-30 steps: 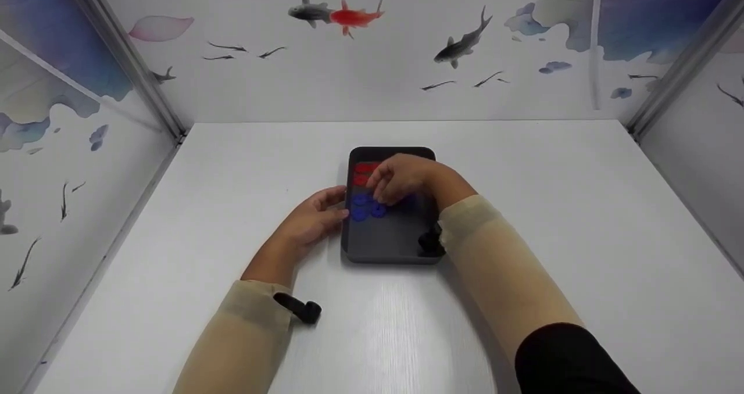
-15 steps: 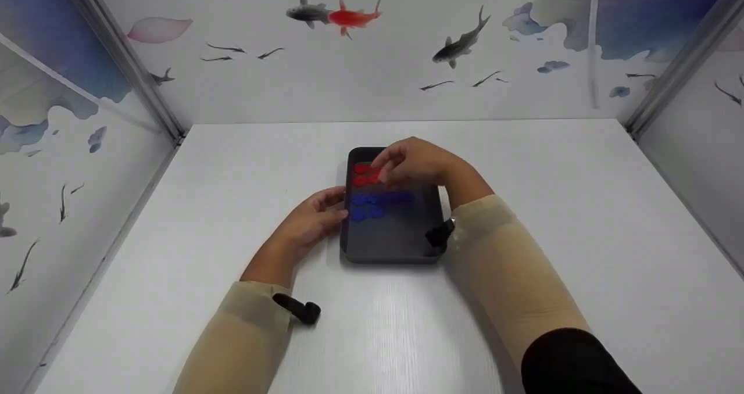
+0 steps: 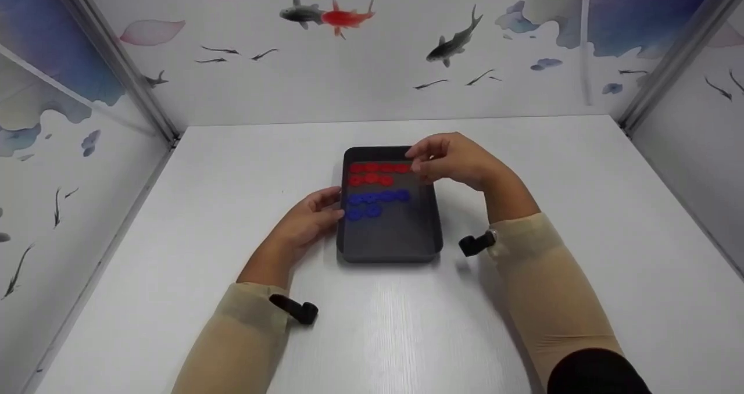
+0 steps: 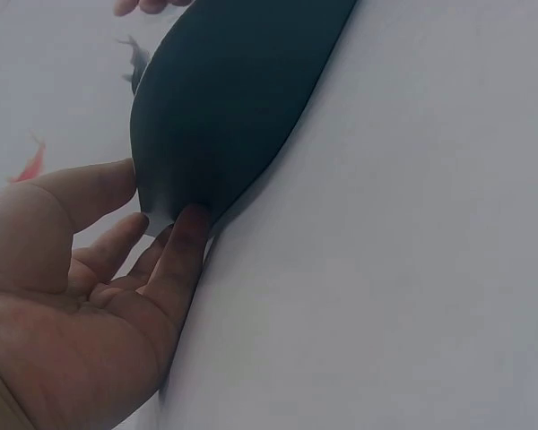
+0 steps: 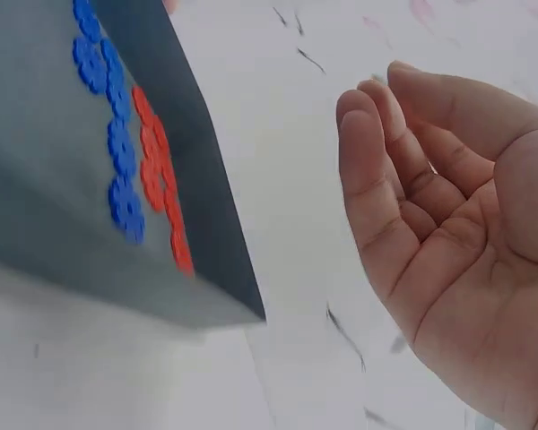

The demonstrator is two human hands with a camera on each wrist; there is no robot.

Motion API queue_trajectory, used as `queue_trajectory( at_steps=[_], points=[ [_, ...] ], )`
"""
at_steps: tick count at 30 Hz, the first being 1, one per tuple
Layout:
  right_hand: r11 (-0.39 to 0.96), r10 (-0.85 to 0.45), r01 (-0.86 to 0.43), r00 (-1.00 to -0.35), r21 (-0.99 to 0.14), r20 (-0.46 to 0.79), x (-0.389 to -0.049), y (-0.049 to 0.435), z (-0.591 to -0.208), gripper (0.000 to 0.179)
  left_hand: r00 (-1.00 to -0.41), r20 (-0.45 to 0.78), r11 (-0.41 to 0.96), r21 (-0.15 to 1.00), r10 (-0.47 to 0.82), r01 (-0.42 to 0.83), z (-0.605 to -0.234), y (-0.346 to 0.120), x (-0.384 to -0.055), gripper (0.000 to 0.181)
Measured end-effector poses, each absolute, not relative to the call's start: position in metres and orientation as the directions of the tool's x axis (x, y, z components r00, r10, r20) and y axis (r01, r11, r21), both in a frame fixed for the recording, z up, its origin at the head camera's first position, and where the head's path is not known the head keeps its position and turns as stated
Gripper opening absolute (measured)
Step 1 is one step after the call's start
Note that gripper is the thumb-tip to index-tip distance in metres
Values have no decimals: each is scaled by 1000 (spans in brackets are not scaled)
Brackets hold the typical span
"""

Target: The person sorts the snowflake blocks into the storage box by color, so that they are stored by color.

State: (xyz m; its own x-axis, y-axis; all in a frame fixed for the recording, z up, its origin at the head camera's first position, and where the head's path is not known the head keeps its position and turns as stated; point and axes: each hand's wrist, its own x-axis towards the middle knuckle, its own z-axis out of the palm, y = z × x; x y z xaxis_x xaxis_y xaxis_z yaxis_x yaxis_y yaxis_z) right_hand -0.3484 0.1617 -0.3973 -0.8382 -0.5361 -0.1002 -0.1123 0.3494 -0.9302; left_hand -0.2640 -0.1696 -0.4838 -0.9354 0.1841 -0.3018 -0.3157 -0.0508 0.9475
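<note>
A dark grey rectangular tray [image 3: 401, 240] lies on the white table. Inside it, red flower-shaped plastic pieces [image 3: 371, 178] form two rows near the far end, and blue flower-shaped plastic pieces [image 3: 373, 210] form two rows below them. My left hand [image 3: 305, 224] rests its fingertips and thumb against the tray's left outer wall, as the left wrist view also shows. At the tray's far right corner is my right hand [image 3: 462, 160], overlapping the rim in the head view. In the right wrist view its palm [image 5: 466, 233] faces the camera, with loosely bent fingers and nothing between them.
The white table [image 3: 372, 336] spreads around the tray. Panels printed with fish and petals [image 3: 372, 80] enclose it at the back and sides. Black wrist-camera mounts stick out from the left sleeve [image 3: 302, 311] and right sleeve [image 3: 478, 244].
My right hand has risen from the blue pieces, passed over the red ones and moved right to the tray's far right edge, uncovering both colours. The left hand stays at the wall.
</note>
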Motion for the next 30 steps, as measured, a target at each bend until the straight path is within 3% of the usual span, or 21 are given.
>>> queue_trajectory(
  at_steps=[18,24,27,30],
  points=[
    [413,-474,-34,-862,-910,-183,-339,207,-418,38,-931,-314,-57,942,189,-329,-485,-169,-267,63],
    [424,-443,-74,-886,-903,-136,-335,212,-414,34,-926,-318,-57,940,206,-335,-473,-175,-265,65],
    [477,-370,-117,-926,-871,-78,-332,208,-407,32,-942,-289,26,957,169,-289,-460,-179,-268,65],
    [590,-269,-154,-963,-792,-13,-334,201,-401,33,-975,-209,236,954,71,-187,-445,-183,-279,62]
  ],
)
